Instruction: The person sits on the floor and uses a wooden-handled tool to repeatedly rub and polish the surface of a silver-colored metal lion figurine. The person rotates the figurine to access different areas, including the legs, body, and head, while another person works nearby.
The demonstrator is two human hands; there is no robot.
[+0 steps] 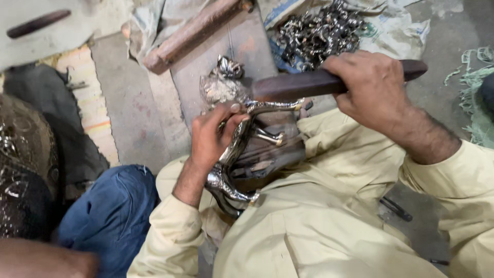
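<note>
My left hand (212, 135) grips a shiny curved metal fitting (232, 154) with brass-tipped prongs, held upright over my lap. My right hand (371, 87) is closed around a dark wooden bar (298, 85) that lies across the top end of the fitting, touching it near my left thumb. I wear pale yellow sleeves. The lower end of the fitting rests against my clothing.
A heap of shiny metal pieces (319, 33) lies on a cloth at the top. A brown wooden block (193, 33) rests on a grey slab (226, 62). A crumpled plastic bag (220, 85) sits behind the fitting. Blue-clad knee (110, 216) at lower left.
</note>
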